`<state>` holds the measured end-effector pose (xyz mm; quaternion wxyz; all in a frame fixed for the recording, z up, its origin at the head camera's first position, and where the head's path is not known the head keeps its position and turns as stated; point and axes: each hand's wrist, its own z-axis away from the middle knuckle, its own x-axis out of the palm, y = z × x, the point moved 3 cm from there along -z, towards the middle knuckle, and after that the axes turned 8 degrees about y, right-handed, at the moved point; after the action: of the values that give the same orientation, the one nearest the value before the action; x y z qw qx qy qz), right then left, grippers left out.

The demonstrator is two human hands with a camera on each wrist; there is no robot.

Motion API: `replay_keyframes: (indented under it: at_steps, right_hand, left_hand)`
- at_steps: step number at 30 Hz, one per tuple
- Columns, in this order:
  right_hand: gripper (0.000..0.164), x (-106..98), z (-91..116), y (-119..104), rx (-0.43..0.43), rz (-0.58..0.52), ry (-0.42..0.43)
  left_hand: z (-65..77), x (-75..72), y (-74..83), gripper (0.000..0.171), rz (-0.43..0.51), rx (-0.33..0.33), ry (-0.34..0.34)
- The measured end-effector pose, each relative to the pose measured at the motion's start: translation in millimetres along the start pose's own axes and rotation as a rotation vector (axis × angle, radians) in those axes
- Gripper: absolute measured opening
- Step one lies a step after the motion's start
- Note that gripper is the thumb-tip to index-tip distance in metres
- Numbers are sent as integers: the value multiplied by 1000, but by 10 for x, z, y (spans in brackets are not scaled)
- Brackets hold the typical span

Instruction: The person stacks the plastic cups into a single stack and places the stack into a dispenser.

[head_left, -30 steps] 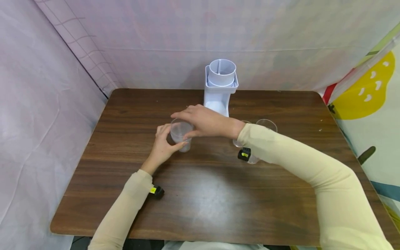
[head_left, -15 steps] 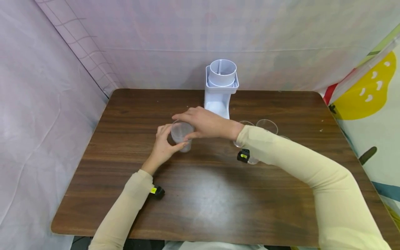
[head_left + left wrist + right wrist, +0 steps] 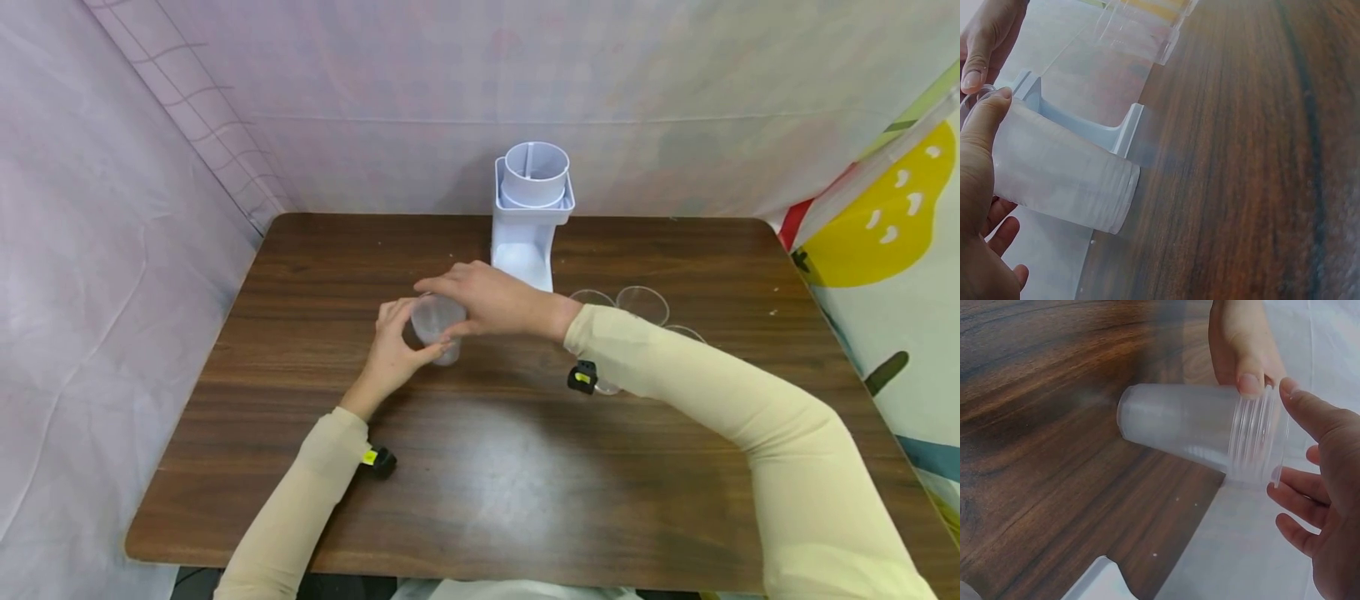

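Observation:
A stack of clear plastic cups (image 3: 437, 317) stands upright on the table, left of the middle. My left hand (image 3: 390, 343) grips the stack's side, thumb in front and fingers around the far left. Over the top, my right hand (image 3: 501, 303) reaches across from the right and pinches the uppermost rim between thumb and fingers. Several nested rims show near the mouth of the stacked cups (image 3: 1179, 419) in the right wrist view. In the left wrist view the left thumb presses near the rim, with the cup wall (image 3: 1066, 169) below it.
A white cup-dispenser-like stand (image 3: 522, 254) with a round tube (image 3: 534, 179) on top is at the table's back edge. Several separate clear cups (image 3: 643, 307) stand on the right, partly hidden by my right forearm. A fabric sheet (image 3: 375, 100) hangs behind the brown table (image 3: 465, 500).
My right hand has come slightly down and nearer to me at the stack's rim. More of the cups on the right shows past the sleeve. The left hand keeps its grip in place.

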<state>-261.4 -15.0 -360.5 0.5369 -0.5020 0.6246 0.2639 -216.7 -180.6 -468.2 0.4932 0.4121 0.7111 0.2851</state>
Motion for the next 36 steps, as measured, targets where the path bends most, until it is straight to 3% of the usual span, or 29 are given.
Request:
replay_keyframes:
  at_steps: [22, 36]
  right_hand:
    - [75, 68, 5, 13, 27, 5, -3]
    - [84, 50, 49, 46, 62, 8, -19]
  left_hand:
    - [9, 12, 10, 70, -10, 4, -4]
    - [37, 48, -2, 85, -22, 23, 9]
